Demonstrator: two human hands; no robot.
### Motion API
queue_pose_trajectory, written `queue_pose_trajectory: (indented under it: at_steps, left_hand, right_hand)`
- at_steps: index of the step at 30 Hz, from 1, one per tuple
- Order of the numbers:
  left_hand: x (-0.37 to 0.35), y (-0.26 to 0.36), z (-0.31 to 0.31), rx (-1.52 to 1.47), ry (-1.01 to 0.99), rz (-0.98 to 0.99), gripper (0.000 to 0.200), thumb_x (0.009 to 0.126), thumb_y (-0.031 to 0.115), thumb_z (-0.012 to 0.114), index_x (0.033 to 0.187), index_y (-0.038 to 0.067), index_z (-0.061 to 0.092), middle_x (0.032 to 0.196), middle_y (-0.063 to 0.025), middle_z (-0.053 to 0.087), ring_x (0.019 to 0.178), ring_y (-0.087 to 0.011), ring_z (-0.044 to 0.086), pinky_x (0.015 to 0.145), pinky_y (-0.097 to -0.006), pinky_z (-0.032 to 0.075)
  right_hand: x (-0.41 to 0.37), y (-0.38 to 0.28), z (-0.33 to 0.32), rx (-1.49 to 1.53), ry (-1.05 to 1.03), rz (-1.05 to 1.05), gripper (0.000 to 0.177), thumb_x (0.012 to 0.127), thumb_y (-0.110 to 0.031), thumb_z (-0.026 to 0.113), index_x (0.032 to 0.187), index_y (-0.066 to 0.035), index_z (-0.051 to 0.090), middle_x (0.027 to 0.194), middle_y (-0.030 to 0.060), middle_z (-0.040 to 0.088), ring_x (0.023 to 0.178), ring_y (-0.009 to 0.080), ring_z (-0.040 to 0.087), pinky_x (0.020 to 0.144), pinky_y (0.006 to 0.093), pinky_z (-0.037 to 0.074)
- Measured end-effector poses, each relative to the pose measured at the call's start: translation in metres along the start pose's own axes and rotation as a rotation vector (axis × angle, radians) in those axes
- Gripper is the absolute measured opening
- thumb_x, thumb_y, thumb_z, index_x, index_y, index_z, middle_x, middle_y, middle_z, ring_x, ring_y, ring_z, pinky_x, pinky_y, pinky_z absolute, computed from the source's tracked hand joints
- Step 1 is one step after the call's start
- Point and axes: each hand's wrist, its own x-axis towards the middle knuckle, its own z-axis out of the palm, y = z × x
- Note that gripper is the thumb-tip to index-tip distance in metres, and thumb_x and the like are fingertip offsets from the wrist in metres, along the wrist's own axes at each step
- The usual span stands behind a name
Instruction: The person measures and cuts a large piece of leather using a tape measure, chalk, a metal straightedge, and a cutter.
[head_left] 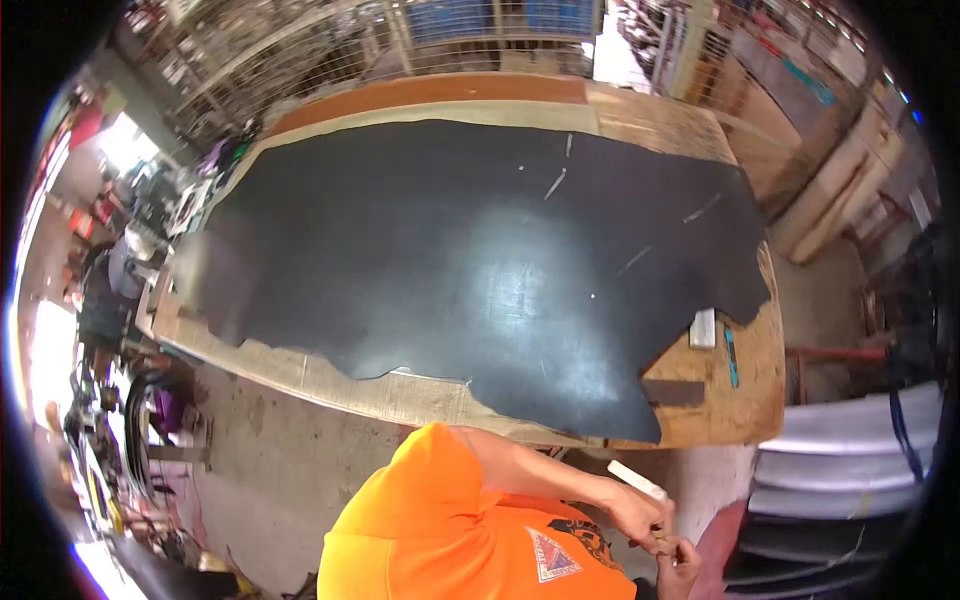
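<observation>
My left hand (640,515) is closed, with a white flat bar (636,480) sticking out along its far side. Close by, my right hand (680,568) has its fingers bent together at the fingertips of the left. Something small seems to be between the two hands, too blurred to name. Both hands are in front of the orange shirt, beyond the table's near edge. A large black leather hide (430,240) with pale marks covers most of the wooden table (755,400), apart from my hands.
On the table's right corner lie a white block (703,329), a teal pen-like tool (731,358) and a dark strip (675,392). Grey and black sheets (830,480) are stacked at right. Wire-mesh racks (330,50) stand behind; clutter lines the left.
</observation>
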Motion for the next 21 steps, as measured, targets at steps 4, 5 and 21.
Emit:
queue_pose_trajectory:
  at_steps: [4,5,21]
  left_hand:
    - [0.001,-0.042,0.003,-0.278,0.138,-0.165,0.027,0.091,0.026,0.069,0.092,-0.001,0.070,0.075,-0.0054,0.067,0.075,-0.0149,0.065,0.066,-0.0320,0.051]
    - [0.000,-0.048,0.009,-0.330,0.188,-0.155,0.026,0.091,0.025,0.070,0.094,-0.001,0.070,0.076,-0.0049,0.066,0.075,-0.0139,0.064,0.065,-0.0314,0.051]
    - [-0.065,0.016,0.140,0.294,1.417,-0.584,0.030,0.088,0.030,0.077,0.092,0.001,0.072,0.072,-0.0093,0.063,0.075,-0.0259,0.060,0.073,-0.0364,0.047]
  right_hand:
    - [0.040,0.021,-0.037,-0.122,-0.110,0.000,0.016,0.097,-0.014,0.069,0.109,-0.003,0.069,0.091,0.0016,0.067,0.087,0.0121,0.059,0.081,0.0266,0.049]
    - [0.055,0.040,-0.052,-0.242,-0.166,-0.006,0.018,0.097,-0.015,0.070,0.109,-0.003,0.069,0.092,0.0021,0.068,0.089,0.0120,0.060,0.082,0.0262,0.049]
    - [0.206,-0.053,-0.075,-0.451,-0.722,-0.797,0.029,0.083,-0.027,0.081,0.097,-0.003,0.072,0.057,0.0041,0.054,0.049,0.0123,0.048,0.048,0.0311,0.038]
